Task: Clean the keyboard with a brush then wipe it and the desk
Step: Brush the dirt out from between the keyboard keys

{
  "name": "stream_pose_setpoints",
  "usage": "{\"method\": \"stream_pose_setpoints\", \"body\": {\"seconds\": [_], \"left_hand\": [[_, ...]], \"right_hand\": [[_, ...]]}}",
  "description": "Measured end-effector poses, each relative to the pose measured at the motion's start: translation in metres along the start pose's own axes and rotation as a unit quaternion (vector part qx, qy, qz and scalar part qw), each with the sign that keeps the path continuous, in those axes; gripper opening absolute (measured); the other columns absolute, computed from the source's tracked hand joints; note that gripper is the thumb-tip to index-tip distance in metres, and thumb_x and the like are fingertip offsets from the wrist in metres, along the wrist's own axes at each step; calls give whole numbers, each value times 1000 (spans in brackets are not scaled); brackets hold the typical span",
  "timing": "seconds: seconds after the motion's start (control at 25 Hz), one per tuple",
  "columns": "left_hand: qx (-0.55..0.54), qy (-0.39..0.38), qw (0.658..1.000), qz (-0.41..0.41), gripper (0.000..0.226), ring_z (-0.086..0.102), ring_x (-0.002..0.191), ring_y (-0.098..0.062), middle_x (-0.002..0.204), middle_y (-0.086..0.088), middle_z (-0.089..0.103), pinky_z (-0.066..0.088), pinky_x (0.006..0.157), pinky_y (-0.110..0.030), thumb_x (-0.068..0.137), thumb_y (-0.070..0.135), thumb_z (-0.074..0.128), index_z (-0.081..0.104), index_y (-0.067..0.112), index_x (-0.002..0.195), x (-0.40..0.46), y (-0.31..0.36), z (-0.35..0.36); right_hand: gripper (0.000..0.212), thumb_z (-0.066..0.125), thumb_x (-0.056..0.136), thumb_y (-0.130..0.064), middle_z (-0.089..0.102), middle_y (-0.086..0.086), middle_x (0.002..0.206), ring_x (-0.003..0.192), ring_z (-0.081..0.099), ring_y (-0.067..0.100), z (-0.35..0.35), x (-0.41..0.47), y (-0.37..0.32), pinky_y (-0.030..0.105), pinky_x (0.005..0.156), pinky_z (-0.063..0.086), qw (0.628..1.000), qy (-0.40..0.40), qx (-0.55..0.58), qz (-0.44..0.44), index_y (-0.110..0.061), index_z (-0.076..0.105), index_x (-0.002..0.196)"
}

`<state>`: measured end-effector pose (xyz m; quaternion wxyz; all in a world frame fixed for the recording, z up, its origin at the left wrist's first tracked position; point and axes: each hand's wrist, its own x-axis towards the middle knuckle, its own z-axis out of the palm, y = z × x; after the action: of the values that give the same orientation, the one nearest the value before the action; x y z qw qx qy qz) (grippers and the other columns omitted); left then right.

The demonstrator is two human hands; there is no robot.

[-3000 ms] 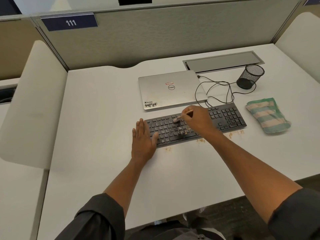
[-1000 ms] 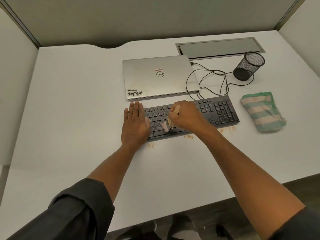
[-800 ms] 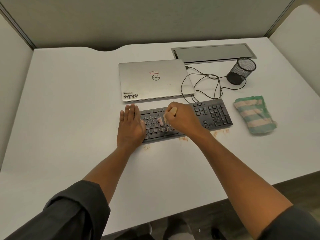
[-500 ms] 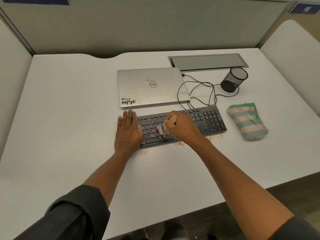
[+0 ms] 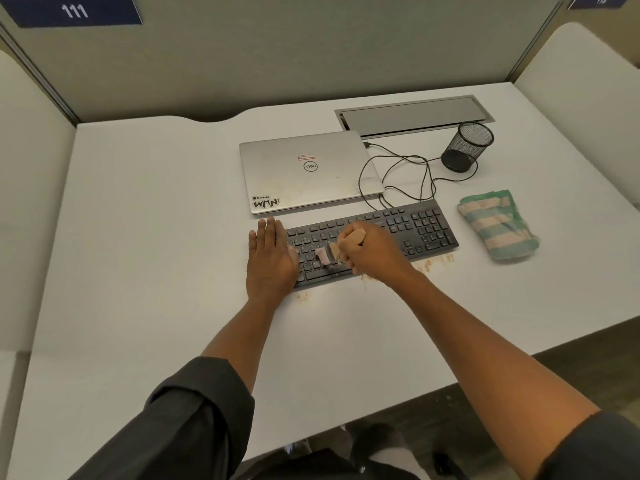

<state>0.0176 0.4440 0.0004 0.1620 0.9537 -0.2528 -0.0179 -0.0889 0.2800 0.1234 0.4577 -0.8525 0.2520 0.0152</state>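
My right hand had its fingers curled round the brush, whose bristles had moved leftward onto the keyboard middle rows; my left hand stayed flat, pinning its end. Crumbs littered the tabletop, so brushing continued, cloth untouched

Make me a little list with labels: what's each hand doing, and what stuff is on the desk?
left hand: flat, pressing the left end of the keyboard
right hand: grips a brush, bristles on the keys
cloth: striped, folded, right of the keyboard, untouched
laptop: closed, behind the keyboard
mesh cup: back right
desk: orange crumbs along the keyboard's front edge
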Motion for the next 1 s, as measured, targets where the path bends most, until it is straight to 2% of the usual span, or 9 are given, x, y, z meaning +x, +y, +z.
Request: {"method": "stream_pose_setpoints", "body": {"seconds": [0.16,0.32,0.44,0.56,0.68,0.84,0.92,1.0], "left_hand": [[0,-8,1000,-1,62,9,156,-31,166,-20,20,1,128,-45,103,24,38,22,-2,158,0,0,0],[2,-25,1000,-13,63,5,157,-30,168,-18,15,-1,127,-43,104,24,36,18,-1,159,0,4,-4],[1,-22,999,-35,63,4,157,-30,168,-17,14,-2,127,-43,103,23,33,18,0,159,0,9,-3],[8,-13,999,-37,68,6,157,-30,167,-17,17,-1,127,-43,97,28,23,20,0,159,-1,10,-1],[9,-7,999,-40,72,5,157,-28,168,-16,16,-1,128,-43,94,31,19,20,0,159,0,9,0],[19,0,999,-39,71,7,157,-28,168,-16,17,1,128,-43,95,31,20,20,0,159,-1,10,1],[23,-6,999,-40,71,7,157,-29,168,-16,17,0,128,-43,95,31,20,20,0,159,-1,10,1],[26,-10,999,-42,71,5,157,-28,168,-16,16,0,128,-43,95,31,19,18,1,159,-1,11,0]], "right_hand": [[7,56,91,-13,69,9,79,63,61,20,8,-7,9,36,55,53,999,38,-22,6,-11,62,90],[8,55,91,-14,65,2,76,69,60,18,3,-4,11,27,54,47,996,81,-40,-16,-14,60,84],[10,54,90,-18,68,4,75,65,63,20,5,-1,9,32,55,51,998,54,27,-9,-17,62,83],[10,53,90,-16,65,1,77,68,59,16,11,-3,17,25,52,43,998,31,-36,-29,-17,59,83],[10,54,93,-16,63,0,77,70,59,15,-3,5,22,22,51,38,993,76,-79,-34,-14,60,86],[10,54,93,-18,68,-1,77,64,62,14,-9,8,18,28,53,50,999,30,4,-22,-16,63,90],[11,53,93,-17,67,0,77,63,60,14,0,5,22,27,51,49,1000,11,-10,-27,-16,63,88],[11,53,93,-16,65,0,78,67,58,14,-1,7,28,23,50,41,998,38,-33,-23,-15,62,87]]}}
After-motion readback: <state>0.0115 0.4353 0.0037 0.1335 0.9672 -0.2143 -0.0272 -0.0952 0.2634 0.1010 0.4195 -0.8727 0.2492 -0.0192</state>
